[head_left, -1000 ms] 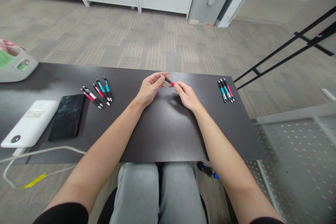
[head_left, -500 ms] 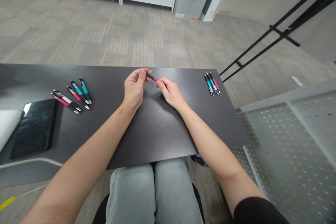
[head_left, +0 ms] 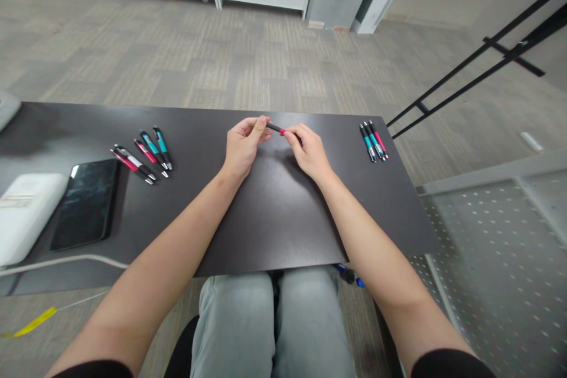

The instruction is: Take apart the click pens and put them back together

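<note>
Between my two hands is a pen (head_left: 275,128) with a black section and a red part, held above the far half of the dark table (head_left: 274,218). My left hand (head_left: 245,144) pinches its black end. Fingers of my right hand (head_left: 305,149) close on the red part, which they mostly cover. Off to the left lies a loose group of several pens, among them a teal pen (head_left: 160,144), a red pen (head_left: 150,150) and a white pen (head_left: 133,159). Three pens lie side by side at the right, two teal and one red pen (head_left: 378,137).
A black tablet-like device (head_left: 86,204) and a white box-shaped device (head_left: 33,212) lie at the left, with a white cable (head_left: 80,258) in front of them. Beyond the table's right edge stand a black metal frame (head_left: 465,68) and a perforated grey panel (head_left: 500,260).
The camera view has shifted, so the whole scene sits further right and more of the white device shows. Both hands keep their hold on the pen.
</note>
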`<state>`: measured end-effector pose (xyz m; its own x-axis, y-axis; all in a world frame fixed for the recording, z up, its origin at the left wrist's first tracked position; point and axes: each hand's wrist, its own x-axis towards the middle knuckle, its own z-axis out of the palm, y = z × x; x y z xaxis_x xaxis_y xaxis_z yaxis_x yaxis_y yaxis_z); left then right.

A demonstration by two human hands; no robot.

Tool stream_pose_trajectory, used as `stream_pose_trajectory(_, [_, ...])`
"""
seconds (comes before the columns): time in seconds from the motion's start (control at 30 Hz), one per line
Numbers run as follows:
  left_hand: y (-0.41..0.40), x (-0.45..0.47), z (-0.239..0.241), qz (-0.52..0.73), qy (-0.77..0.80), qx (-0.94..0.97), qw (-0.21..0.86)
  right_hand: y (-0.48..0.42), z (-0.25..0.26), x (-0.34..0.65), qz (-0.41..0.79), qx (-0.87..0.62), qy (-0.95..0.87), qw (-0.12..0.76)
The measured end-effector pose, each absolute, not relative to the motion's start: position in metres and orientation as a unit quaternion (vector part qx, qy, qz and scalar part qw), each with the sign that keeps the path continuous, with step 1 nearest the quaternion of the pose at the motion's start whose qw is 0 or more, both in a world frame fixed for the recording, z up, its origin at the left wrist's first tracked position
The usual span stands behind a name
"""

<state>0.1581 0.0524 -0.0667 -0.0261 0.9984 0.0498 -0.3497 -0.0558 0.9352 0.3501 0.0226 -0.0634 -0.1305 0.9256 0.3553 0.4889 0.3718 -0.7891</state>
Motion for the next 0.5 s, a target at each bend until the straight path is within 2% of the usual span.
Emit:
stream_pose_trajectory(0.13, [0.0541, 0.1581, -0.0691, 0.6, 0.4, 0.429, 0.543, 0.0204, -0.0642, 0.3527, 0.248, -0.488, -0.704, 0.453])
stream_pose_trajectory(0.5, [0.0549, 0.1568, -0.0674, 0.597, 0.411, 0.448, 0.524, 0.0193, -0.0636, 0.3517, 0.28, -0.488, -0.705, 0.431])
